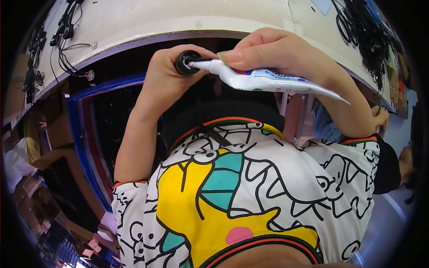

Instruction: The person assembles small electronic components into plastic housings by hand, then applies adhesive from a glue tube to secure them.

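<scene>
Closed round a black cylindrical part, my left hand keeps its round open end turned up and toward the right. A white squeeze tube with blue print lies sideways in my right hand, pinched near its neck by thumb and fingers. Its long white nozzle points left, and the tip is at the open end of the black part. Whether anything comes out of the tip is too small to tell. Both hands are just off the near edge of the pale worktable.
Black cables with plugs hang over the table's left side. A thick bundle of black cables lies at its right end. Below on the left are a blue-edged frame and cardboard boxes. Part of another person shows at right.
</scene>
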`<control>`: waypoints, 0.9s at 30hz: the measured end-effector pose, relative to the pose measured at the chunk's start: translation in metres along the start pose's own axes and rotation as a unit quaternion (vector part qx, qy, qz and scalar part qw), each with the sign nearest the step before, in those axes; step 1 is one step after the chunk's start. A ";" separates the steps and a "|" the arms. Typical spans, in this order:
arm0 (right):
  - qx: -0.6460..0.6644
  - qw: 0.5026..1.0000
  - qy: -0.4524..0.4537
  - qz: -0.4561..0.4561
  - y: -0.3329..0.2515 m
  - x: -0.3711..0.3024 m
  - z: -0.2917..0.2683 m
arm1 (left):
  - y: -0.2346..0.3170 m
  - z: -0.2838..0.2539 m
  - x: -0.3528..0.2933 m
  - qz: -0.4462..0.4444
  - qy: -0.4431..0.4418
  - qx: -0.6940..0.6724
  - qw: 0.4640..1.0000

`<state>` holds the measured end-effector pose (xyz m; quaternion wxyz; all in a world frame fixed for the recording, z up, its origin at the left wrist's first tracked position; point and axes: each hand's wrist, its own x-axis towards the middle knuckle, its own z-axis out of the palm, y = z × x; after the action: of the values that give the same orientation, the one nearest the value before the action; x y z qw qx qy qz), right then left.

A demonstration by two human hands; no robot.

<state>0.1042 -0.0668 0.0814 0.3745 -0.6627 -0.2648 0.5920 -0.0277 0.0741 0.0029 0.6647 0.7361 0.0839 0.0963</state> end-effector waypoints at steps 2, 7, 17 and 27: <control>0.054 0.993 -0.100 0.016 0.002 0.002 -0.010 | 0.001 0.001 0.003 0.004 -0.012 -0.025 1.000; 0.175 0.972 -0.119 -0.102 0.005 -0.008 -0.032 | 0.018 0.002 0.015 -0.032 0.049 0.100 0.993; -0.219 0.864 0.400 -0.215 0.022 0.033 -0.144 | 0.015 0.008 0.013 -0.013 0.002 -0.243 0.970; -0.402 0.758 0.498 -0.128 0.009 0.012 -0.209 | 0.027 0.002 0.019 -0.009 -0.012 -0.272 0.962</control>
<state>0.3104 -0.1006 0.0713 0.2252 -0.9134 -0.3372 -0.0361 -0.0091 0.0745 0.0307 0.8418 0.5277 0.0534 0.1002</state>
